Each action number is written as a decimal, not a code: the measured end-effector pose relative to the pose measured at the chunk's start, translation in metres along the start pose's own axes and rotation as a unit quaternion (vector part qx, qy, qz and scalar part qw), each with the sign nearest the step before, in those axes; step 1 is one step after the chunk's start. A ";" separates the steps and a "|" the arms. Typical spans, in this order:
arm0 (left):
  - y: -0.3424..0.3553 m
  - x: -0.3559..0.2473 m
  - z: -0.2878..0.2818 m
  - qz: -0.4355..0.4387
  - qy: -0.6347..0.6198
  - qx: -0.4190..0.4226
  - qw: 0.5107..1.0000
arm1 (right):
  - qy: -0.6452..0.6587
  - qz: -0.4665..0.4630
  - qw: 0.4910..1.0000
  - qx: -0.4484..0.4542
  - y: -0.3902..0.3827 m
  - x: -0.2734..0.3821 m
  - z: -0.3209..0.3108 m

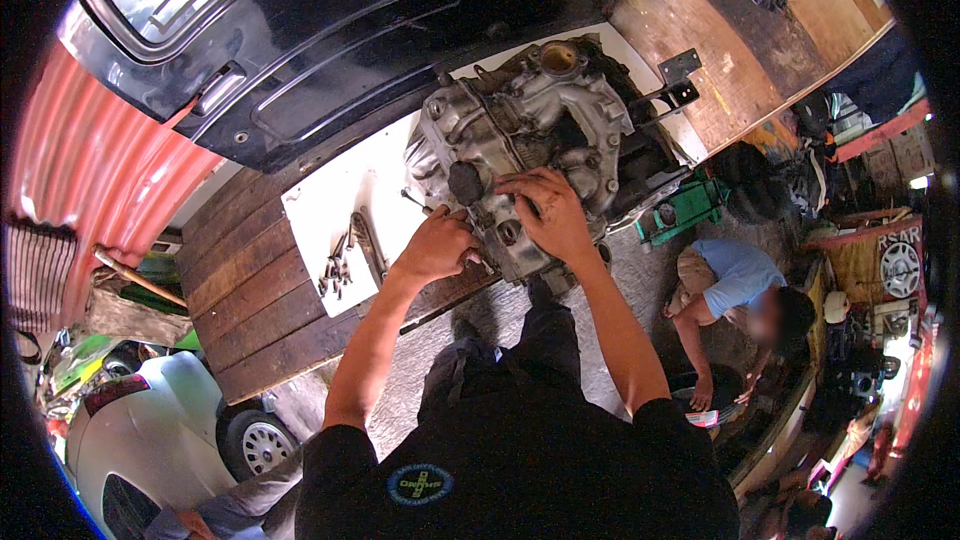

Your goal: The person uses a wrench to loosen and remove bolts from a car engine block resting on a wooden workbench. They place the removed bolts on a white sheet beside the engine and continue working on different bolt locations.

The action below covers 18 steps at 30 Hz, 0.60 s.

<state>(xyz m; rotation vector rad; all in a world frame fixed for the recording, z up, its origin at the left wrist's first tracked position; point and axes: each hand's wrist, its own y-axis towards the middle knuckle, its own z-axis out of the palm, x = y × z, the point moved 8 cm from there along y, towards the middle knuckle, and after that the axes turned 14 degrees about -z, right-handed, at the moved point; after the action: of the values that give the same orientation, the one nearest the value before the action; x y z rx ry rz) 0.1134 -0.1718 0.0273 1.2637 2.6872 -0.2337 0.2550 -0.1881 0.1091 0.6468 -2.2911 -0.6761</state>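
A grey metal gearbox casing [500, 140] lies on a white board [305, 205] on the wooden bench. My left hand [440, 245] is closed at its near left edge, fingers curled down. A thin dark rod [412, 200] shows just beyond the knuckles, and a small bright end [488, 265] pokes out by the fingers; whether they are one piece is hidden. My right hand [548, 212] rests over the casing with its fingers stretched to the left and holds nothing visible. Close to those fingertips is a dark rounded lump [464, 183] on the casing.
Left of the casing lie a long plier-like tool [368, 245] and several bolts [337, 275]. A dark vehicle panel [330, 60] borders the bench's far side. At right, a person in a blue shirt [740, 275] crouches by a green jack [680, 212]. A pale car [160, 420] stands lower left.
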 end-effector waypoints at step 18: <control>0.011 0.012 0.007 -0.068 -0.106 0.042 0.991 | -0.001 0.000 1.000 0.003 0.004 0.006 -0.005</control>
<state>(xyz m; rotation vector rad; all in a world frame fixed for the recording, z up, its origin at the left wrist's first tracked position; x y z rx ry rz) 0.1155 -0.1576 0.0168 1.0140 2.6050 -0.4756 0.2532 -0.1898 0.1176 0.6489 -2.2963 -0.6693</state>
